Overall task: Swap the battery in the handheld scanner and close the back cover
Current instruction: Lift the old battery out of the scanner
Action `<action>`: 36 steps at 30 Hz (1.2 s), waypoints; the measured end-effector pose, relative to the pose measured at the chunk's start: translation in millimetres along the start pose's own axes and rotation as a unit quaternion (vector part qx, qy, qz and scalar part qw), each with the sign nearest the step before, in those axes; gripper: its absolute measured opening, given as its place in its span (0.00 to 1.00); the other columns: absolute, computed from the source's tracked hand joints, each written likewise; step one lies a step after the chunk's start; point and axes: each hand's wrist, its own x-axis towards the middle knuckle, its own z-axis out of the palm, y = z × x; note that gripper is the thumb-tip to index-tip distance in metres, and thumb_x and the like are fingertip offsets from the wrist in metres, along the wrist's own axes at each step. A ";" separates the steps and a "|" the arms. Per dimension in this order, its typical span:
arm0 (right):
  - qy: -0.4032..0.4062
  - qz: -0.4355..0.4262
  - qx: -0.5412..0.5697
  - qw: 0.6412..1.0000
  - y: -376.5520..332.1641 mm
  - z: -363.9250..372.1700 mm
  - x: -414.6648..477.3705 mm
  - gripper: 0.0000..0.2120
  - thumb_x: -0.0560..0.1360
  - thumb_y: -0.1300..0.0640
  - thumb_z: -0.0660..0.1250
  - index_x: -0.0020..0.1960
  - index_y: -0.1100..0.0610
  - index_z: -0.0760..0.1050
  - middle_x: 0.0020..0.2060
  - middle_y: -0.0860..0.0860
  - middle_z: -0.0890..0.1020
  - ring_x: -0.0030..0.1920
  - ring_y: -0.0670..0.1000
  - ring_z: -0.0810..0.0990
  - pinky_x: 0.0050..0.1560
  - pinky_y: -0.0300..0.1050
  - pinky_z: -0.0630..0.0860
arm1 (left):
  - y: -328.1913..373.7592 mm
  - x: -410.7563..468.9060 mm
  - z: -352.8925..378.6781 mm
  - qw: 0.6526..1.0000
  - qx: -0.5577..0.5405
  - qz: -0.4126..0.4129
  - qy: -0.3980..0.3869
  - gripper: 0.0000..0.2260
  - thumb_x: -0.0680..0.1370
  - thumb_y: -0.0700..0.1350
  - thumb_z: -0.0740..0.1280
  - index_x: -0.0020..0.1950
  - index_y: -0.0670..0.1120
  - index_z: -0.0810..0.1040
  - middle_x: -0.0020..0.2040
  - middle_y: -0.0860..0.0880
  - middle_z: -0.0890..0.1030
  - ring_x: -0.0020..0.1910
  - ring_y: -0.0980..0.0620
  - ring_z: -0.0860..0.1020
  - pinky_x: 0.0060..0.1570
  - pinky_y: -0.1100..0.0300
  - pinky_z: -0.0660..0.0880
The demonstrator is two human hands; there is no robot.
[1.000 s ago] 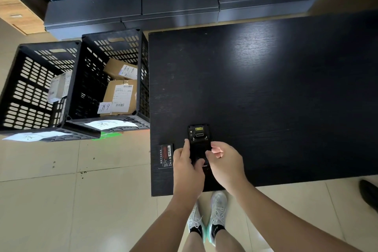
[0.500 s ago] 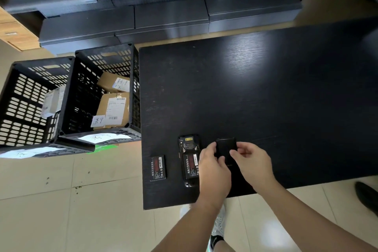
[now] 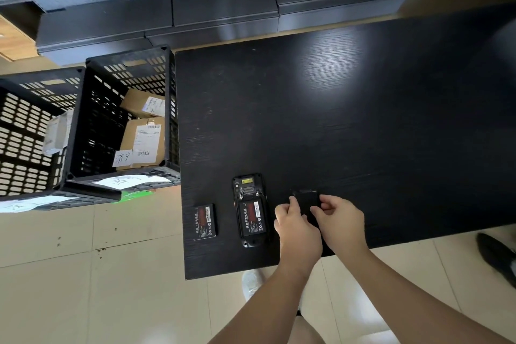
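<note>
Shifted right off the scanner (image 3: 251, 211) — both hands grip back cover (image 3: 306, 200).

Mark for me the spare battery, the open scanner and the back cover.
spare battery (image 3: 205, 221): head view, on its label, lying flat on the table.
open scanner (image 3: 250, 209): head view, on the battery seated in its back.
back cover (image 3: 307, 201): head view, on its dark upper face between both hands.

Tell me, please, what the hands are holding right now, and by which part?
Both hold the back cover: the left hand pinches its left edge, the right hand its right edge, beside the open scanner.
</note>
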 end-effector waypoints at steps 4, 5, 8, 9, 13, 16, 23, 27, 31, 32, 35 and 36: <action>0.003 -0.021 -0.010 1.000 0.2 0.9 -1.0 0.17 0.73 0.56 0.73 0.61 0.55 0.80 0.51 0.50 0.82 0.43 0.42 0.78 0.47 0.35 0.72 | -1.8 -1.6 -1.6 1.000 -0.003 -0.003 -0.013 0.25 0.82 0.38 0.57 0.79 0.43 0.56 0.70 0.46 0.63 0.66 0.47 0.66 0.57 0.66 0.64; 0.002 -0.024 -0.014 1.000 -0.2 0.2 -1.3 0.17 0.73 0.56 0.73 0.62 0.55 0.80 0.51 0.50 0.82 0.42 0.41 0.77 0.45 0.33 0.71 | -1.6 -2.6 -3.8 1.000 -0.012 -0.006 -0.016 0.26 0.82 0.39 0.58 0.79 0.43 0.56 0.70 0.46 0.63 0.67 0.47 0.67 0.59 0.65 0.66; 0.028 -0.040 -0.016 0.999 -7.1 -4.6 -8.2 0.17 0.74 0.55 0.72 0.62 0.55 0.79 0.50 0.50 0.82 0.41 0.40 0.77 0.41 0.28 0.68 | -3.2 -11.8 -18.8 0.999 -0.035 0.021 -0.014 0.25 0.81 0.41 0.61 0.78 0.43 0.60 0.67 0.48 0.67 0.61 0.51 0.74 0.62 0.64 0.70; 0.040 -0.063 -0.013 0.997 -11.4 -5.7 -13.6 0.16 0.74 0.55 0.72 0.61 0.55 0.80 0.49 0.50 0.81 0.42 0.41 0.77 0.42 0.28 0.68 | -6.2 -16.1 -28.9 0.998 -0.041 0.045 -0.003 0.24 0.80 0.42 0.63 0.76 0.45 0.64 0.64 0.49 0.70 0.56 0.55 0.76 0.59 0.67 0.71; -0.042 -0.219 -0.018 0.975 -25.5 11.1 -42.3 0.17 0.73 0.55 0.72 0.61 0.55 0.80 0.49 0.49 0.82 0.45 0.43 0.81 0.49 0.41 0.80 | -43.1 -20.2 -81.9 0.988 -0.003 0.120 0.102 0.17 0.78 0.41 0.68 0.67 0.47 0.76 0.54 0.53 0.75 0.51 0.58 0.77 0.56 0.66 0.74; -0.117 -0.265 -0.069 0.955 -26.7 31.7 -48.8 0.23 0.74 0.50 0.71 0.67 0.54 0.75 0.55 0.50 0.81 0.50 0.46 0.81 0.52 0.46 0.81 | -76.9 -14.0 -109.6 0.983 0.066 0.114 0.127 0.18 0.77 0.41 0.69 0.67 0.45 0.76 0.57 0.51 0.76 0.56 0.52 0.76 0.61 0.60 0.73; -0.160 -0.302 -0.149 0.928 -31.4 41.8 -41.9 0.24 0.77 0.46 0.68 0.69 0.55 0.73 0.58 0.51 0.81 0.55 0.51 0.81 0.54 0.48 0.79 | -98.7 -3.1 -116.0 0.979 0.147 0.140 0.035 0.21 0.80 0.45 0.65 0.73 0.42 0.70 0.61 0.46 0.77 0.60 0.48 0.76 0.61 0.59 0.71; -0.180 -0.322 -0.183 0.911 -36.1 39.2 -33.7 0.23 0.77 0.46 0.67 0.68 0.56 0.74 0.54 0.54 0.81 0.51 0.54 0.82 0.50 0.53 0.80 | -100.3 3.6 -120.4 0.960 0.216 0.179 0.011 0.19 0.82 0.47 0.62 0.71 0.42 0.71 0.58 0.44 0.78 0.57 0.46 0.76 0.54 0.57 0.71; -0.169 -0.401 -0.254 0.864 -36.5 37.6 -29.1 0.22 0.78 0.46 0.65 0.66 0.59 0.75 0.47 0.56 0.82 0.47 0.58 0.82 0.42 0.51 0.79 | -101.9 10.8 -124.6 0.930 0.296 0.215 -0.027 0.21 0.84 0.50 0.58 0.74 0.41 0.66 0.60 0.43 0.77 0.60 0.45 0.75 0.58 0.56 0.70; -0.160 -0.423 -0.268 0.851 -35.3 37.9 -28.4 0.21 0.78 0.47 0.66 0.64 0.61 0.76 0.45 0.56 0.82 0.44 0.58 0.82 0.38 0.50 0.78 | -102.9 12.3 -125.1 0.920 0.318 0.225 -0.034 0.22 0.84 0.50 0.57 0.75 0.40 0.66 0.61 0.43 0.77 0.60 0.45 0.75 0.59 0.56 0.70; -0.123 -0.462 -0.295 0.827 -30.3 39.4 -27.6 0.19 0.76 0.48 0.69 0.59 0.62 0.79 0.39 0.55 0.82 0.37 0.55 0.82 0.30 0.48 0.79 | -105.8 15.1 -128.0 0.877 0.390 0.280 -0.032 0.20 0.82 0.48 0.62 0.69 0.36 0.72 0.53 0.40 0.80 0.52 0.41 0.80 0.52 0.53 0.76; -0.109 -0.472 -0.301 0.822 -28.4 40.4 -27.7 0.19 0.75 0.48 0.70 0.58 0.62 0.79 0.38 0.54 0.83 0.36 0.54 0.83 0.28 0.46 0.79 | -109.6 16.8 -127.0 0.862 0.407 0.302 -0.022 0.19 0.80 0.47 0.66 0.64 0.34 0.76 0.47 0.40 0.81 0.46 0.41 0.82 0.46 0.52 0.79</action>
